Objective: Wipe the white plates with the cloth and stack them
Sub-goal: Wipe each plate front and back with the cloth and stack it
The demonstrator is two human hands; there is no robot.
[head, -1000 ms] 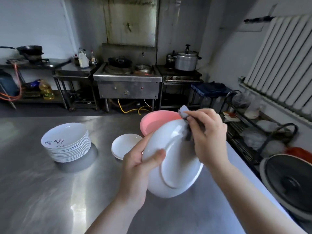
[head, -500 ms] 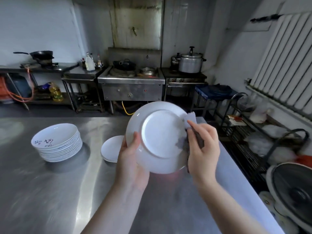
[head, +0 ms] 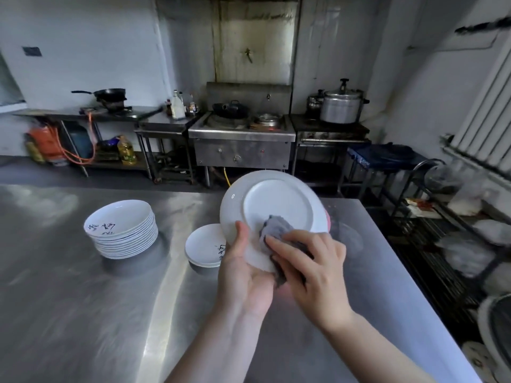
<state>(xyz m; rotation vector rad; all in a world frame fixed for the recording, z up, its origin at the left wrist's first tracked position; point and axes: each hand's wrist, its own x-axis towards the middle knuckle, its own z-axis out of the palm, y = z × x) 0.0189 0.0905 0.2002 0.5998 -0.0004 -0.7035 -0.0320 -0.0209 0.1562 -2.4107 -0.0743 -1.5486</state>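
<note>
White plate (head: 276,205), tilted at frame centre, is gripped by the left hand (head: 246,275); the right hand (head: 312,269) presses one grey cloth (head: 273,230) against its underside. Two plate stacks sit left: a tall stack (head: 121,230) and a short stack (head: 204,247).

One held plate (head: 276,205), two plate stacks (head: 121,230) (head: 203,246) (counts unclear), one cloth (head: 275,229), two hands (head: 246,275) (head: 315,272)

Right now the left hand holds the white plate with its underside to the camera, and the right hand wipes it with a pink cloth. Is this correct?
Not quite: the cloth is grey, not pink, as the head view shows. The left hand does hold the white plate underside toward the camera, and the right hand wipes it.
</note>
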